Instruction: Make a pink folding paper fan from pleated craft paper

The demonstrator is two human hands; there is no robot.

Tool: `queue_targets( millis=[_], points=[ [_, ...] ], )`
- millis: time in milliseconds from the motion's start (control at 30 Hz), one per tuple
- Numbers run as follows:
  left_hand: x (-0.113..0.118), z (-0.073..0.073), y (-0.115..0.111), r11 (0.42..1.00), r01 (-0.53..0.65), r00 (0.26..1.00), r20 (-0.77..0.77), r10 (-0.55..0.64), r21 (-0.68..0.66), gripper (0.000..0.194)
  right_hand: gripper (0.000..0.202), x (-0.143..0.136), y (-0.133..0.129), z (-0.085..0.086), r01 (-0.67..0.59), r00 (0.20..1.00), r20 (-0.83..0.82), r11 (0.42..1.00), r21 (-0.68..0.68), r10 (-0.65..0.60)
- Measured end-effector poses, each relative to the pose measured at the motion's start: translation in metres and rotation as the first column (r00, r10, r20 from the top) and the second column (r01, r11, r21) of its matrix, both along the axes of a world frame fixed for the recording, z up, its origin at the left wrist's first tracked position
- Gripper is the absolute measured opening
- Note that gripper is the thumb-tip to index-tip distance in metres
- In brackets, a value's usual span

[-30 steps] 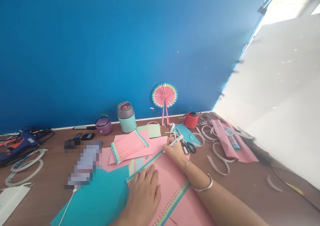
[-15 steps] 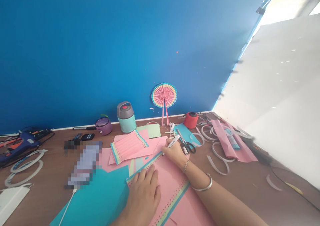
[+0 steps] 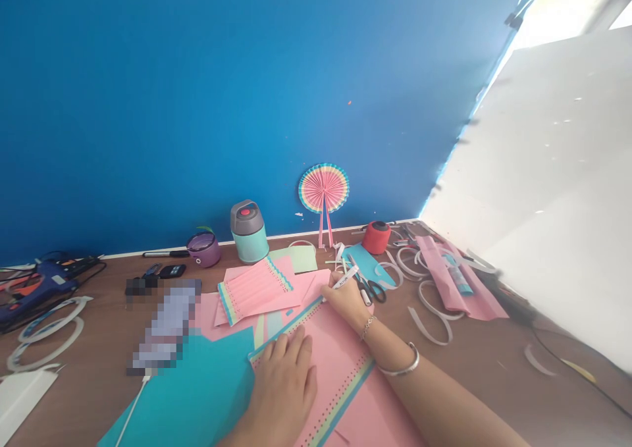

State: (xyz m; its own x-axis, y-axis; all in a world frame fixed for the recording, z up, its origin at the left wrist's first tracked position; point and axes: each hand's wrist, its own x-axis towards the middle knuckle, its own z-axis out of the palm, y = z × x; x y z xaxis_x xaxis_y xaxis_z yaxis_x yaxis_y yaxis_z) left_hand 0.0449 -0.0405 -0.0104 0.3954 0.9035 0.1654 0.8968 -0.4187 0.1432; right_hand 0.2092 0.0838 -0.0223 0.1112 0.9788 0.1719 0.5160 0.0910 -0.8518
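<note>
A white marker (image 3: 347,277) is pinched in my right hand (image 3: 344,302), its tip down at the far striped edge of a pink paper sheet (image 3: 340,341). Blue and yellow bands run along the sheet's edges, with rows of dark dots beside them. My left hand (image 3: 285,381) lies flat on the sheet's left part, fingers stretched out. Just beyond the right hand are black-handled scissors (image 3: 376,291). A pleated pink paper piece (image 3: 255,290) with striped ends lies past the left hand. Teal paper (image 3: 197,381) extends to the left.
A round pleated paper fan (image 3: 324,189) leans on the blue wall. Behind the papers stand a turquoise jar (image 3: 249,239), a purple cup (image 3: 203,249) and a red speaker-like object (image 3: 376,238). A glue gun (image 3: 44,286) and a blurred phone-like thing (image 3: 168,325) lie left; white strips (image 3: 439,312) curl at right.
The marker tip has shifted very slightly right along the sheet's far edge. My left hand stays in place.
</note>
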Motion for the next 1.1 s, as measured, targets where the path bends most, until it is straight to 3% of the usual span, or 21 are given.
queue_targets(
  millis=[433, 633, 733, 833, 967, 1100],
  points=[
    [-0.001, -0.006, 0.000, 0.999, 0.001, 1.000, 0.019, -0.001, 0.048, 0.035, 0.021, 0.001, 0.002, -0.001, -0.008, 0.994, -0.113, 1.000, -0.002, 0.008],
    [-0.001, 0.005, -0.001, 0.998, -0.028, 0.999, -0.014, 0.028, 0.060, 0.026, 0.024, 0.002, -0.001, 0.007, 0.023, 0.966, -0.259, 1.000, -0.010, -0.025],
    [-0.002, 0.009, -0.001, 0.998, -0.049, 0.997, -0.056, 0.050, 0.031, 0.026, 0.030, -0.002, -0.006, 0.013, -0.085, 0.958, -0.276, 0.996, -0.029, 0.074],
    [-0.004, 0.005, 0.002, 0.998, -0.017, 0.998, -0.055, 0.021, 0.064, 0.030, 0.029, -0.007, -0.010, 0.014, -0.183, 0.956, -0.231, 0.983, 0.010, 0.180],
    [-0.006, -0.004, 0.005, 0.992, 0.114, 0.993, -0.036, -0.112, 0.049, 0.052, 0.025, -0.010, -0.012, 0.009, -0.206, 0.963, -0.155, 0.974, 0.098, 0.220],
    [-0.007, -0.005, 0.006, 0.993, 0.113, 0.993, -0.040, -0.114, -0.018, 0.051, 0.024, -0.011, -0.014, 0.004, -0.237, 0.958, -0.144, 0.967, 0.097, 0.249]
  ],
)
